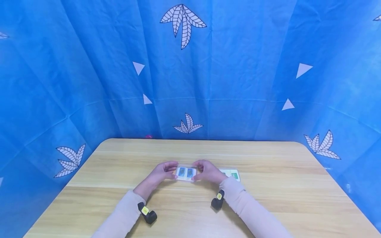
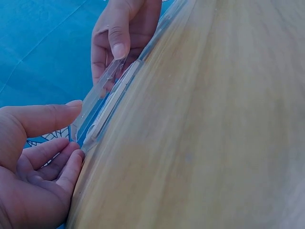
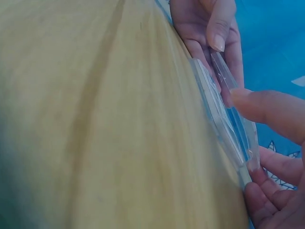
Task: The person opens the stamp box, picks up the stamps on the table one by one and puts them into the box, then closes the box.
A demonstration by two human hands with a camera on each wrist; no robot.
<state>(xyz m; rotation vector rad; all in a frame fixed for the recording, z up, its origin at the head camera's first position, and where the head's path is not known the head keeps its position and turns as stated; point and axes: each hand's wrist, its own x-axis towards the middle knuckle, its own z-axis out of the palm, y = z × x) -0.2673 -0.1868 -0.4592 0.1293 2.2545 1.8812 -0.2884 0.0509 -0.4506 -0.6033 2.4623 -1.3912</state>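
Note:
A small clear plastic case with two blue pictures (image 1: 186,173) lies on the table between the two hands. In the wrist views its transparent lid (image 3: 250,138) stands a little above the white-edged base (image 3: 217,109), tilted and with a narrow gap between them. My left hand (image 1: 160,173) pinches the lid's left end, thumb on its near edge and fingers at the far side. At the opposite end my right hand (image 1: 208,172) holds the lid in the same way. Part of each hand's grip is hidden by the fingers.
Behind the right wrist lies a second flat white case with green pictures (image 1: 235,174), partly covered. The wooden table (image 1: 190,211) has rounded back corners and meets a blue patterned curtain (image 1: 238,66). Each wrist carries a black camera strap (image 1: 218,200).

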